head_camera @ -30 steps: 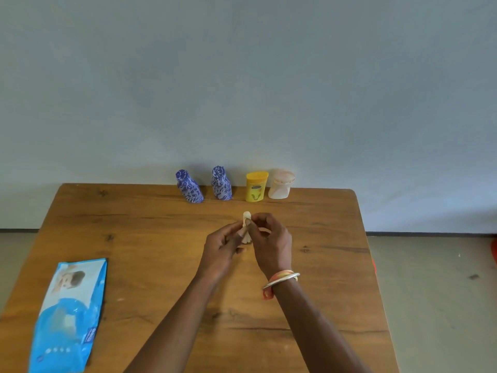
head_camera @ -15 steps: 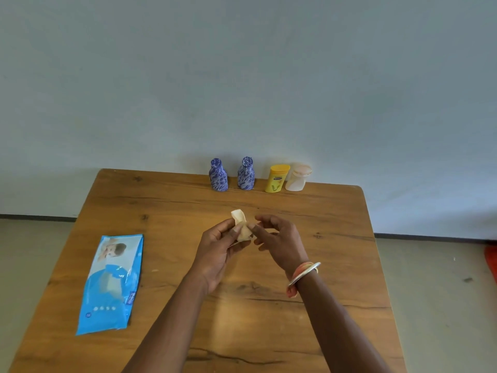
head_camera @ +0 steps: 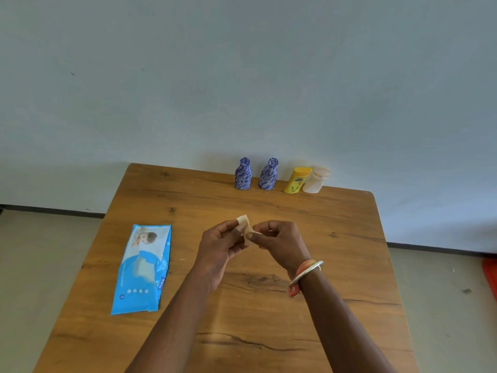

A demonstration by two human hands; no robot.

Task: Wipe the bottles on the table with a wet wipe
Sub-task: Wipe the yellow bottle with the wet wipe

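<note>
Pinched between both hands above the middle of the wooden table [head_camera: 349, 238]: a small, folded, off-white wet wipe [head_camera: 246, 226]. Left hand [head_camera: 220, 249] closed on the wipe's left side, thumb and fingertips pressed together, one corner of the wipe standing up past the fingers. Right hand [head_camera: 279, 244] closed on the wipe's right edge, fingers curled inward; metal bangle [head_camera: 306, 273] and orange thread band [head_camera: 294, 288] at the wrist. Held clear of the tabletop, near the table's centre line. At the far edge, against the wall, in a row from left to right: two blue-and-white patterned bottles [head_camera: 242, 174] [head_camera: 268, 174], just beside each other; a yellow bottle [head_camera: 297, 180]; a translucent pale container [head_camera: 316, 180] touching the yellow one. All four upright, well apart from the hands. On the left half of the table, flat: a blue wet-wipe pack [head_camera: 142, 269], long side running away from the viewer.
</note>
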